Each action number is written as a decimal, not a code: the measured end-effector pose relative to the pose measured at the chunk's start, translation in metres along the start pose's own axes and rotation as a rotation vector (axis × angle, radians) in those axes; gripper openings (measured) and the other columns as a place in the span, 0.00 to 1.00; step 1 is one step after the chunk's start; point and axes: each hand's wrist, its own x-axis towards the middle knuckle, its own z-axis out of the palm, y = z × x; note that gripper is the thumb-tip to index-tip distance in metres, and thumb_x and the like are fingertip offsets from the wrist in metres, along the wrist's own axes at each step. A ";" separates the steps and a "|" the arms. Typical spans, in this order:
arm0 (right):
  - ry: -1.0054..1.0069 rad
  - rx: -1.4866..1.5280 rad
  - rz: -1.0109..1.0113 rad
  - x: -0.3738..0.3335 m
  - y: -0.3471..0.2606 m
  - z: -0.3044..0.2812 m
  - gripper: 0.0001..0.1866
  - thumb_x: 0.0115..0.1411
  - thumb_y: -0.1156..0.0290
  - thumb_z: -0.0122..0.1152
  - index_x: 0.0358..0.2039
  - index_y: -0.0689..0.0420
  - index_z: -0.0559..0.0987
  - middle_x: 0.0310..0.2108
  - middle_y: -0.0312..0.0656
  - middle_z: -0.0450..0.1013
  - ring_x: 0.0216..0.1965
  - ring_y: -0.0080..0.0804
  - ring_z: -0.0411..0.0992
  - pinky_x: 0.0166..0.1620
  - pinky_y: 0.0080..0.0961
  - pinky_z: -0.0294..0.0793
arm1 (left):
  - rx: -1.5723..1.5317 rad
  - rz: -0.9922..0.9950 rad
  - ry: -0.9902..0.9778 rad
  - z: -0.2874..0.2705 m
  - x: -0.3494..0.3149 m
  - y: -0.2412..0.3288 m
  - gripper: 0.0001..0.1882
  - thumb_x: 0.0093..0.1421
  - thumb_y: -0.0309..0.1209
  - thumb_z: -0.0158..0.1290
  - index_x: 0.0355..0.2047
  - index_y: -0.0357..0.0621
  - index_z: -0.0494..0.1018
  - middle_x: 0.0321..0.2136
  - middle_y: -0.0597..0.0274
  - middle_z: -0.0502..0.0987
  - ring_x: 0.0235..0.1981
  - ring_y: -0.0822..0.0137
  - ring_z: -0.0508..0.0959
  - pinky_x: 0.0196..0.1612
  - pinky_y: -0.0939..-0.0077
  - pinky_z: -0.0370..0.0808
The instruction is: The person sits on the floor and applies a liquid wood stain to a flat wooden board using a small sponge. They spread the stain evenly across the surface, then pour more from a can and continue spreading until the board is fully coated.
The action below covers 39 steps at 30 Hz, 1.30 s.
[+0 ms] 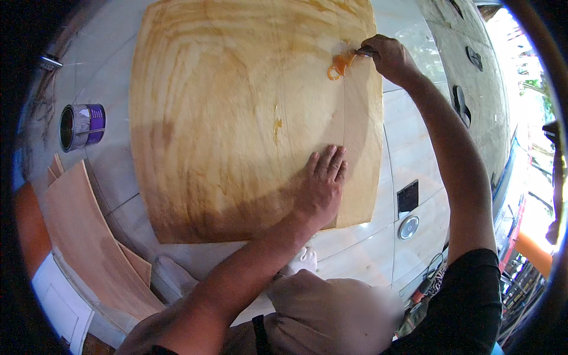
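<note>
A large board of pale plywood (236,118) lies on the floor in front of me, streaked with amber-brown stain-like smears. My left hand (325,183) rests flat on its near right part, fingers stretched out and holding nothing. At the board's far right edge, my right hand (391,59) is closed round a small dark tool (365,52); its kind is mostly hidden by the fingers. Beside the tool's tip lies a thick, glossy orange-yellow blob of glue-like liquid (339,66). A smaller amber drip (277,125) sits nearer the middle of the board.
An open purple can (89,125) is on the tiles to the left. Thin wood sheets (94,231) lean together at the near left. Right of the board are a dark flat square (407,196), a round disc (408,226) and dark sandals (461,106).
</note>
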 end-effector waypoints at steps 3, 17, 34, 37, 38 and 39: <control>0.003 -0.023 0.020 -0.026 -0.011 0.001 0.11 0.66 0.73 0.56 0.45 0.54 0.84 0.43 0.46 0.81 0.45 0.50 0.80 0.50 0.42 0.82 | 0.038 0.014 -0.031 -0.003 0.000 -0.001 0.32 0.64 0.32 0.48 0.68 0.34 0.65 0.75 0.45 0.54 0.76 0.47 0.52 0.76 0.44 0.49; 0.049 -0.020 0.019 -0.129 -0.074 0.008 0.13 0.61 0.80 0.59 0.45 0.56 0.85 0.44 0.46 0.81 0.45 0.48 0.80 0.50 0.40 0.82 | 0.067 0.074 0.029 0.007 0.000 -0.011 0.33 0.62 0.33 0.54 0.67 0.34 0.66 0.74 0.46 0.55 0.76 0.47 0.53 0.76 0.47 0.51; 0.074 0.016 0.130 -0.314 -0.177 0.029 0.24 0.52 0.79 0.61 0.52 0.55 0.81 0.52 0.42 0.77 0.41 0.43 0.76 0.46 0.35 0.82 | 0.064 0.104 -0.083 -0.009 0.007 -0.018 0.36 0.59 0.33 0.62 0.66 0.35 0.67 0.74 0.45 0.55 0.76 0.47 0.52 0.76 0.49 0.52; 0.107 0.029 0.148 -0.345 -0.194 0.035 0.27 0.49 0.80 0.63 0.53 0.56 0.82 0.55 0.42 0.76 0.39 0.40 0.76 0.43 0.33 0.82 | 0.062 0.091 -0.097 -0.008 0.007 -0.017 0.34 0.61 0.31 0.58 0.67 0.36 0.66 0.74 0.45 0.55 0.77 0.48 0.51 0.77 0.49 0.50; 0.111 0.032 0.149 -0.355 -0.198 0.036 0.27 0.49 0.81 0.63 0.53 0.56 0.82 0.55 0.42 0.76 0.39 0.40 0.76 0.43 0.33 0.82 | 0.055 0.076 -0.108 -0.008 0.007 -0.016 0.32 0.62 0.30 0.53 0.67 0.37 0.66 0.74 0.46 0.55 0.77 0.49 0.50 0.77 0.50 0.48; 0.112 0.037 0.151 -0.364 -0.201 0.037 0.27 0.49 0.81 0.63 0.53 0.56 0.82 0.55 0.41 0.76 0.39 0.40 0.76 0.42 0.33 0.82 | 0.057 0.068 -0.114 -0.008 0.007 -0.015 0.30 0.64 0.28 0.48 0.67 0.38 0.66 0.75 0.47 0.55 0.77 0.50 0.50 0.78 0.51 0.47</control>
